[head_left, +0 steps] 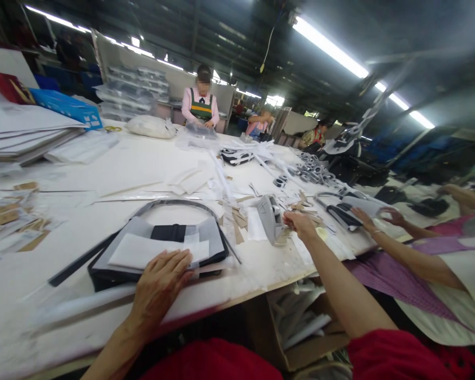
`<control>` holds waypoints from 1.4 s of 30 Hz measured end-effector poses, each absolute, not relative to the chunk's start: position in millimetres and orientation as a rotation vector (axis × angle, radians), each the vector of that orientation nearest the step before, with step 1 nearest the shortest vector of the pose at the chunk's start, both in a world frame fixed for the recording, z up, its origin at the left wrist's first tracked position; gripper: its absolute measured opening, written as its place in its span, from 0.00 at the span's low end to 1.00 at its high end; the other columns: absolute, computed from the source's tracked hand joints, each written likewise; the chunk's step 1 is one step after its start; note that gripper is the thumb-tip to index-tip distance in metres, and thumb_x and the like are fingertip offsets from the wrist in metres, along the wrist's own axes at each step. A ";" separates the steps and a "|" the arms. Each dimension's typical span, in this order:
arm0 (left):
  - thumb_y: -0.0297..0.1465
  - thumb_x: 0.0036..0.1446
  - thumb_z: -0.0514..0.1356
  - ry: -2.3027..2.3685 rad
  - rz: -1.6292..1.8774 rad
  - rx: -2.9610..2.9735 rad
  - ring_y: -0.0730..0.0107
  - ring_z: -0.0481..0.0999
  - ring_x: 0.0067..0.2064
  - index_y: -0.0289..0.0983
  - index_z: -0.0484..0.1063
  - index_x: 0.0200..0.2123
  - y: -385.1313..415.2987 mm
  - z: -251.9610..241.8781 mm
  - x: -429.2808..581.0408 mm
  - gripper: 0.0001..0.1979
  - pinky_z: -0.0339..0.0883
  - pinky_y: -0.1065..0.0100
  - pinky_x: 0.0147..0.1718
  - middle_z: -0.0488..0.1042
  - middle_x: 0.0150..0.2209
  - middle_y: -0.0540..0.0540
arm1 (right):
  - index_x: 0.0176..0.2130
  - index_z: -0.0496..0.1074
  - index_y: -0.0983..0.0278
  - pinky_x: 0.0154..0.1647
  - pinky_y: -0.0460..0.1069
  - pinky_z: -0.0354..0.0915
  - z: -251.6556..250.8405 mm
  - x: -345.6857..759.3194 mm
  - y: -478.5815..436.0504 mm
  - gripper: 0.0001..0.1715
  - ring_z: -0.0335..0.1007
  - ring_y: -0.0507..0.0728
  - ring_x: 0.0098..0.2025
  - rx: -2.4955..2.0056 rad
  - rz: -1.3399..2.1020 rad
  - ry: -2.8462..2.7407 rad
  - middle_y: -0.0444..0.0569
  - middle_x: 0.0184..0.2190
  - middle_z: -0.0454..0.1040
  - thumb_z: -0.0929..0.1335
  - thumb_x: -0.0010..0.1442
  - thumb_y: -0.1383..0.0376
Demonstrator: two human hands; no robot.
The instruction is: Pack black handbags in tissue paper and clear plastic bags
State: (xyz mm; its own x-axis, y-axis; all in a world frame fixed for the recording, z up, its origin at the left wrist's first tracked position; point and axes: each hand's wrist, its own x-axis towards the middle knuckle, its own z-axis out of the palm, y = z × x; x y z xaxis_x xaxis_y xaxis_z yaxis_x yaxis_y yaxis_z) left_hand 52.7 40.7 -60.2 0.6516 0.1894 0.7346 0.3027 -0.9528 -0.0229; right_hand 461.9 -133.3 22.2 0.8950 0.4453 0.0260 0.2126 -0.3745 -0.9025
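Observation:
A black handbag point(103, 273) lies on the table in front of me, its long strap point(174, 202) looped behind it. White foam sheets point(150, 250) cover its upper face. My left hand point(164, 277) rests flat on the front edge of those sheets, fingers stretched out. Farther right stands a grey tape dispenser point(267, 219) with a dark mark on its side. My right hand point(301, 222) is at its right end, fingers closed in a pinch. Whatever sits between those fingertips is too small to make out.
Cardboard and paper tags point(13, 216) lie scattered at left. Stacked boards point(31, 134) and a blue packet point(69, 105) are behind them. At right, a co-worker's hands point(364, 219) touch another bag point(342, 215). Below the table edge, a cardboard box point(301, 359) holds white rolls.

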 end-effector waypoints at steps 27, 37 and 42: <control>0.32 0.59 0.66 -0.629 -1.111 -2.937 0.62 0.74 0.54 0.42 0.70 0.51 30.9 -62.2 51.2 0.17 0.61 0.56 0.58 0.77 0.52 0.47 | 0.27 0.76 0.62 0.32 0.48 0.64 85.8 338.7 -81.7 0.17 0.68 0.55 0.29 -1.966 0.914 -1.430 0.46 0.24 0.75 0.72 0.53 0.51; 0.34 0.61 0.64 -0.663 -1.148 -2.962 0.61 0.73 0.54 0.41 0.69 0.52 28.4 -61.5 51.1 0.16 0.59 0.55 0.59 0.76 0.52 0.46 | 0.21 0.77 0.58 0.22 0.46 0.53 75.2 236.6 78.9 0.05 0.64 0.51 0.21 -1.974 0.933 -2.618 0.38 0.17 0.72 0.76 0.44 0.65; 0.35 0.63 0.62 -0.678 -1.188 -2.973 0.62 0.73 0.54 0.39 0.70 0.49 28.8 -67.1 52.7 0.13 0.58 0.56 0.61 0.77 0.49 0.47 | 0.25 0.80 0.59 0.29 0.48 0.57 45.0 222.6 112.8 0.11 0.73 0.56 0.27 -2.023 0.490 -3.099 0.45 0.22 0.77 0.79 0.42 0.56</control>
